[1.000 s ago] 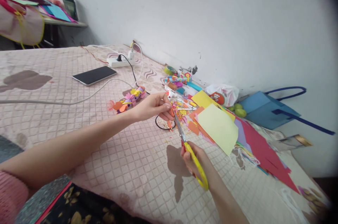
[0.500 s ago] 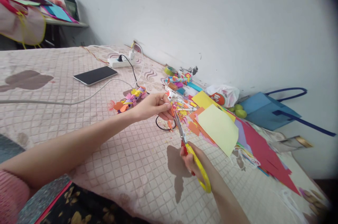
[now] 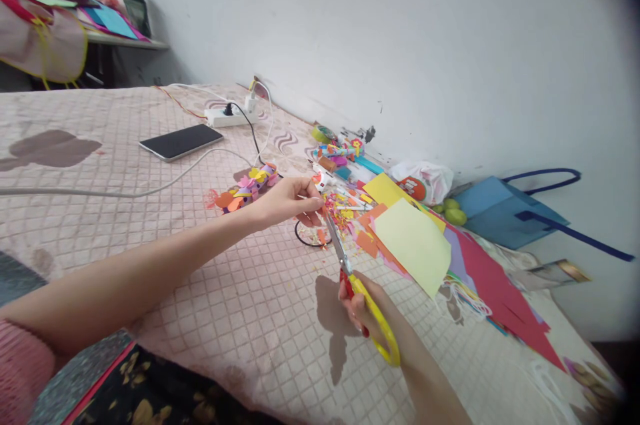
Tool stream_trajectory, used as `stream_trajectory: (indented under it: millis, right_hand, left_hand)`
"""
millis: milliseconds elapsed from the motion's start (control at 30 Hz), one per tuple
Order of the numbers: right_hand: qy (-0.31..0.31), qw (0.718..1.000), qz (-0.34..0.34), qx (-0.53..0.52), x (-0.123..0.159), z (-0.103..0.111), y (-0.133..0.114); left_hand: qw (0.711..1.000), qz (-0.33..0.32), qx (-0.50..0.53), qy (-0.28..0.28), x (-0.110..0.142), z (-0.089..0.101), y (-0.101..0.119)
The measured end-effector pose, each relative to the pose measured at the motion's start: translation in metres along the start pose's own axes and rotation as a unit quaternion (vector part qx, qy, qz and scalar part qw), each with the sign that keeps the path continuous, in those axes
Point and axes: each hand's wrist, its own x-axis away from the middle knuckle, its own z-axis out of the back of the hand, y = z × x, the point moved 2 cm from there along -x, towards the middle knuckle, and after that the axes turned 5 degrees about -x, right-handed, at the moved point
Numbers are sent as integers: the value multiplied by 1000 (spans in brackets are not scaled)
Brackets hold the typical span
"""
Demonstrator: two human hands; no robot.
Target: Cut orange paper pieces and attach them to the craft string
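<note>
Left hand [image 3: 299,201] is pinched, thumb against fingertips, on a small orange paper piece [image 3: 324,209] mid-scene, just above the scraps; most of it is hidden, so can't tell its shape. Should be near weightless, fairly limp, easy to crease or tear; I'd grip by an edge, lightly, fingertips clear of the blade line. Scissors [image 3: 343,263] meet it from the near right, tips at the piece, blades looking almost together; can't tell if paper is between them. Metal blades, so likely stiff, moderate weight toward the yellow and red handles; hold only by the loops. Right hand [image 3: 381,296] is wrapped around those handles, fingers curled at the red one, yellow one lying along the hand. Pose: left forearm runs from the near left corner toward mid-scene, wrist slightly bent; right forearm comes up from the near right edge, blades pointing far left. Around: black loop [image 3: 296,233] just near of the left hand, coloured paper scraps [image 3: 345,201] beyond the tips, pale yellow sheet [image 3: 413,245] to the right, flower-covered purple roll [image 3: 250,188] to the left, all on the quilted cover [image 3: 250,318].
</note>
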Motion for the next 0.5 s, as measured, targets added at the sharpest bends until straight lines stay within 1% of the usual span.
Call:
stream_trajectory:
  millis: [133,233,300,367,400,433,500]
  right_hand:
    - [6,1000,1,-5,-3,-3,3]
    - [-8,1000,3,-12,-1,-1,4]
    - [-7,1000,0,-20,-1,4,6]
    - [46,999,3,-7,-5,17,12]
    - [101,995,6,12,-9,27,16]
    - [183,982,10,51,-12,39,20]
    - [244,967,7,79,-19,64,30]
  left_hand:
    - [1000,14,4,7,0,1,0]
    - [999,32,37,9,-2,3,-2]
    - [997,49,63,17,-5,5,-4]
    - [995,66,75,28,-7,6,-9]
    - [994,72,72,31,-7,6,-12]
    - [995,73,65,32,-8,5,-15]
    - [997,66,40,18,-8,2,-21]
